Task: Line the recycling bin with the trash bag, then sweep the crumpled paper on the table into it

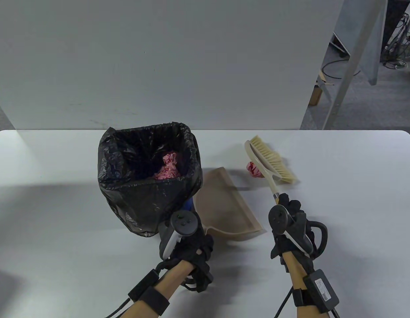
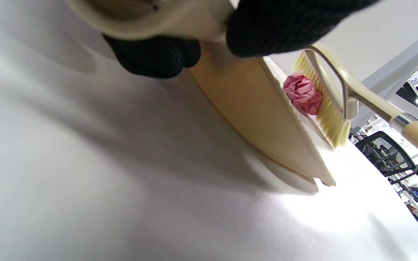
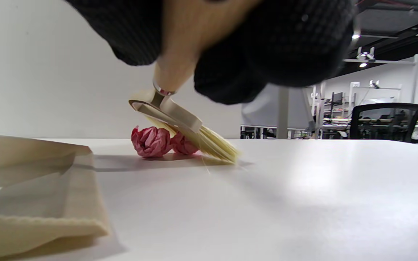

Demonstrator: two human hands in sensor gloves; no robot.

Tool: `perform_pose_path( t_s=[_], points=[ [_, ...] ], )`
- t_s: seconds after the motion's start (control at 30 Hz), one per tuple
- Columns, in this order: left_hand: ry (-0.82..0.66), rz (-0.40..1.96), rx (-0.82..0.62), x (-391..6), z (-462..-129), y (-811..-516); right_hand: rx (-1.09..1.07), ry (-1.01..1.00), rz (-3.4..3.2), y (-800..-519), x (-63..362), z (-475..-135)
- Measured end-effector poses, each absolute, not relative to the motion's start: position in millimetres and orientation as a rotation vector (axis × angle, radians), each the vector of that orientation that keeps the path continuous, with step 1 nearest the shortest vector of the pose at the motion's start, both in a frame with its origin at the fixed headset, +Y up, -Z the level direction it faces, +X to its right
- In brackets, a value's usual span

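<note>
A bin lined with a black trash bag (image 1: pixel 148 179) stands on the white table (image 1: pixel 59 215), with pink crumpled paper (image 1: pixel 168 167) inside it. To its right lies a beige dustpan (image 1: pixel 225 205), whose handle my left hand (image 1: pixel 188 238) grips. My right hand (image 1: pixel 291 215) holds the wooden handle of a cream brush (image 1: pixel 271 162). The bristles rest against a pink paper ball (image 1: pixel 253 169) on the table, just beyond the dustpan's open edge. In the left wrist view the paper ball (image 2: pixel 302 93) lies between the dustpan (image 2: pixel 259 116) and the brush (image 2: pixel 325 108).
A grey partition wall (image 1: pixel 158 59) stands behind the table. Off the table's right side are a grey metal leg (image 1: pixel 350 66), floor cables and office chairs (image 3: pixel 383 119). Open table surface lies to the left and right of the tools.
</note>
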State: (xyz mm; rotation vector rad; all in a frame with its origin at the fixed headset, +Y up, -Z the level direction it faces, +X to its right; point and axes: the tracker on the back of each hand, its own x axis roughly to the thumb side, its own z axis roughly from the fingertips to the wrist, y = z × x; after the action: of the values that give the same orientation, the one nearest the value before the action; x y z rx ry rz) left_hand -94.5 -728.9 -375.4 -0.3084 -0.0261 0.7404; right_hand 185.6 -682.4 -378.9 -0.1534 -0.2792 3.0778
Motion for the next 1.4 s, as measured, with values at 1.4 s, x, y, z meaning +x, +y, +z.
perform_pose_path(
  t_s=[1.4],
  points=[
    [-0.047, 0.785, -0.368, -101, -378, -728, -0.26, -0.215, 2.866, -680, 205, -363]
  ],
)
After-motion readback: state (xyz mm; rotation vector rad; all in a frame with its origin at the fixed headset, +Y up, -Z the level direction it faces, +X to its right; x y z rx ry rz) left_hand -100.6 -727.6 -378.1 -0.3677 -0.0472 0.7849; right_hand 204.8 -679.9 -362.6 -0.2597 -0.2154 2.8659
